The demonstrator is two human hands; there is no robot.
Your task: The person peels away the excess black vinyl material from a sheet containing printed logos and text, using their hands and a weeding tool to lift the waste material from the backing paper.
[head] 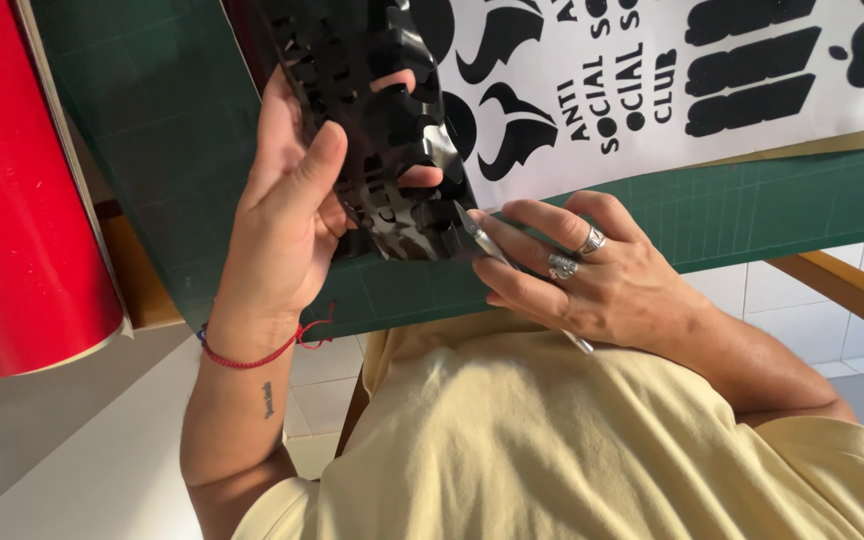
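The head view looks down on a dark green gridded cutting mat [752, 210] that covers the work surface, its near edge running just above the person's pale yellow shirt [572, 440]. A white backing sheet with black cut vinyl shapes and lettering [672, 90] lies on the mat toward its far right corner, and a thick roll of red vinyl [22, 190] stands beside the mat's left edge. Beyond the mat's near edge, white floor tiles [832, 330] and a slanting wooden leg [852, 290] show. The left hand [287, 215] is raised over the left part of the mat, thumb and fingers clamped on a crumpled strip of glossy black waste vinyl full of cut-out holes [382, 120], which hangs in front of the palm and trails down to the mat's near edge. The right hand [592, 275], with silver rings on two fingers, rests on that edge just right of the strip, fingers closed round a slim silver craft knife [482, 240] whose tip touches the strip's lower end.
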